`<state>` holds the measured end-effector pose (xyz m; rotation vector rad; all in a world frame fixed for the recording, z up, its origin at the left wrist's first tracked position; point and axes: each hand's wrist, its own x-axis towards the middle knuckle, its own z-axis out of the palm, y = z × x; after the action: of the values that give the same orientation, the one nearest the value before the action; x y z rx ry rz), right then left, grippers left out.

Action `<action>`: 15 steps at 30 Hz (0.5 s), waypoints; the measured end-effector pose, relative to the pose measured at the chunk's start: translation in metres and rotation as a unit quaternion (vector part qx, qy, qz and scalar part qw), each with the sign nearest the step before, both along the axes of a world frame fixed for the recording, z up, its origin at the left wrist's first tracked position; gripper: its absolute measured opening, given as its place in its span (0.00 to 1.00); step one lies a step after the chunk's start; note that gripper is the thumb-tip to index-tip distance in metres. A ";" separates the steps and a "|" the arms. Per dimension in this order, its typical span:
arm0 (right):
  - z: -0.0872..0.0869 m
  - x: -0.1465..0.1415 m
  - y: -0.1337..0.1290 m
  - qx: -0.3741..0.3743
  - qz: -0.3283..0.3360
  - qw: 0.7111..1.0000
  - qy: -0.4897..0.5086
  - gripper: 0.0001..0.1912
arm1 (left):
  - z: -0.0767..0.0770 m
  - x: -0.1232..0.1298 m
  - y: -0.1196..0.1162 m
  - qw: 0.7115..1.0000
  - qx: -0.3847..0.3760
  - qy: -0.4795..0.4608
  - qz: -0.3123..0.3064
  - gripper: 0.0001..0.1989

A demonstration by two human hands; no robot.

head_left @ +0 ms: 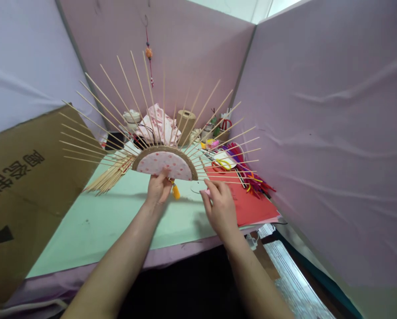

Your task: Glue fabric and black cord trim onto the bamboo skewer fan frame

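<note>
Centrally held piece: a half-round sunburst, raised over the pale green desk, curved side up, straight edge down and dipping slightly toward the right.
Face: whitish-pink cloth, scattered with reddish-pink dots.
Border: a brown band following the curve from one corner to the other.
Rays: many slender pale wooden sticks, fanned outward from the border; near upright at the top, almost level at both sides; tips uneven; a few above the middle faint against the pink wall.
Left grip: a bare hand clasping the straight edge near its middle, thumb lying over the cloth.
Tassel: yellow-orange, hanging just beside the left hand, below the straight edge.
Right grip: a bare hand with thumb and forefinger pinching a small pink item, near the right-hand corner; a thin curved line shows beside it, wire or thread, one cannot tell.
Loose bundle: similar sticks, lying on the desk beyond the left corner.
Right side of desk: a red sheet, with purple, red and yellow fuzzy stems at its far side.
</note>
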<state>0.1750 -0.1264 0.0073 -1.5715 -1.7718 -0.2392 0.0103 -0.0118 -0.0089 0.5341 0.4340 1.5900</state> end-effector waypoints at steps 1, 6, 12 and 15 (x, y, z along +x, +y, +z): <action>0.006 -0.006 0.002 0.016 0.031 0.999 0.001 0.22 | 0.001 0.001 -0.001 1.000 0.002 0.001 -0.005 0.21; 0.018 -0.025 0.024 0.030 0.045 0.998 -0.025 0.25 | 0.005 0.004 -0.006 1.000 0.000 0.001 -0.020 0.21; 0.014 -0.026 0.036 0.029 0.028 0.999 -0.027 0.27 | 0.004 0.006 -0.007 1.000 0.003 0.006 -0.024 0.21; 0.013 -0.025 0.037 0.024 0.022 0.999 -0.016 0.27 | 0.004 0.006 -0.007 0.999 0.005 0.010 -0.030 0.21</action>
<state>0.1501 -0.0899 0.0207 -1.5007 -1.8095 -0.2851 0.0164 -0.0185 -0.0046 0.5661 0.4204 1.5320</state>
